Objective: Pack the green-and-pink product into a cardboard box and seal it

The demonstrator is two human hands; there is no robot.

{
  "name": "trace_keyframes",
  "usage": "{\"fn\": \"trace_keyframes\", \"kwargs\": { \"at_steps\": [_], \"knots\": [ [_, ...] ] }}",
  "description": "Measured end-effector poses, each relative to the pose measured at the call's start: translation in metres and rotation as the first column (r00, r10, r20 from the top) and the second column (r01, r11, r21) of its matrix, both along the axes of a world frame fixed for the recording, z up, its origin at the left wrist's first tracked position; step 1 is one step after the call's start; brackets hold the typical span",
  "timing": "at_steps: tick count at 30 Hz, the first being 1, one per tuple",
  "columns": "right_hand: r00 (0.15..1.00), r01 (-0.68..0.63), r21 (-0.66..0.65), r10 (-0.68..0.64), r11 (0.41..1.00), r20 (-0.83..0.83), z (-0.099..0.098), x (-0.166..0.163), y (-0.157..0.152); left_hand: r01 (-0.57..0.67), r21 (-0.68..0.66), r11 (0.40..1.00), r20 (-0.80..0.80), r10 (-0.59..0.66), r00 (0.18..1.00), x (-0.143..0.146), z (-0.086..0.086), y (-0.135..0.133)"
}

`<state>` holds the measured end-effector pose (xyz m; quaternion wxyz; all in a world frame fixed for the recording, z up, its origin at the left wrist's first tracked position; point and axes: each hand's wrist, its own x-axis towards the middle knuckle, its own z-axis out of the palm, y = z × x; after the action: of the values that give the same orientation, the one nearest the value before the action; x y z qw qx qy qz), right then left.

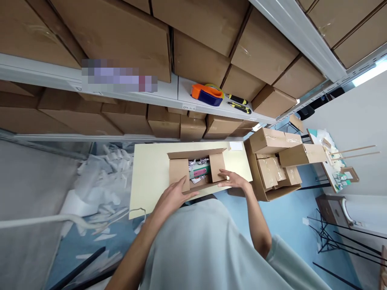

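A small cardboard box sits on the pale yellow tabletop with its flaps spread. Inside it lie a green and pink packet and crumpled printed paper. My left hand holds the near left corner, thumb by the left flap and fingers along the near side. At the near right corner, my right hand grips the box, fingers over the right flap and thumb lower at the near side. Parts of the contents are hidden under the flaps.
Behind the table, a metal shelf carries cardboard boxes, an orange and blue tape dispenser and utility knives. A large carton with smaller boxes stands right. White foam scraps lie left. A white card rests at the far edge.
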<state>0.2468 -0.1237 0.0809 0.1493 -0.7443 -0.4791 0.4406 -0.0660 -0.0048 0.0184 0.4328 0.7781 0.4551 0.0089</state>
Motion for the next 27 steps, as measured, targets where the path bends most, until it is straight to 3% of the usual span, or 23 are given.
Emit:
{"fn": "trace_keyframes", "kwargs": {
  "at_steps": [2, 4, 7, 10, 13, 17, 23, 27],
  "knots": [
    [1.000, 0.008, 0.012, -0.008, 1.000, 0.025, -0.002, 0.005, 0.006, -0.038, 0.002, 0.999, 0.008, 0.038, 0.999, 0.007, -0.001, 0.010],
    [0.980, 0.045, 0.071, -0.058, 0.996, 0.193, -0.010, 0.005, 0.015, -0.121, 0.099, 0.988, 0.069, 0.114, 0.991, 0.015, -0.005, 0.020],
    [0.863, 0.088, 0.182, -0.167, 0.979, 0.478, -0.030, 0.000, 0.028, -0.308, 0.320, 0.896, 0.177, 0.263, 0.948, 0.022, -0.018, 0.030],
    [0.815, 0.058, 0.264, -0.198, 0.963, 0.544, -0.046, -0.003, 0.038, -0.385, 0.447, 0.808, 0.274, 0.286, 0.918, 0.023, -0.034, 0.032],
    [0.816, -0.036, 0.322, -0.158, 0.946, 0.556, -0.056, 0.003, 0.042, -0.290, 0.558, 0.778, 0.332, 0.111, 0.937, 0.022, -0.042, 0.034],
    [0.803, -0.185, 0.350, -0.064, 0.918, 0.593, -0.064, 0.014, 0.045, -0.122, 0.664, 0.737, 0.248, -0.063, 0.967, 0.023, -0.036, 0.045],
    [0.813, -0.239, 0.369, -0.023, 0.898, 0.582, -0.068, 0.020, 0.043, -0.060, 0.682, 0.729, 0.151, -0.060, 0.987, 0.025, -0.015, 0.055],
    [0.835, -0.198, 0.441, -0.085, 0.875, 0.543, -0.074, 0.016, 0.025, -0.083, 0.654, 0.751, 0.170, -0.039, 0.985, 0.015, -0.024, 0.036]
  ]
}}
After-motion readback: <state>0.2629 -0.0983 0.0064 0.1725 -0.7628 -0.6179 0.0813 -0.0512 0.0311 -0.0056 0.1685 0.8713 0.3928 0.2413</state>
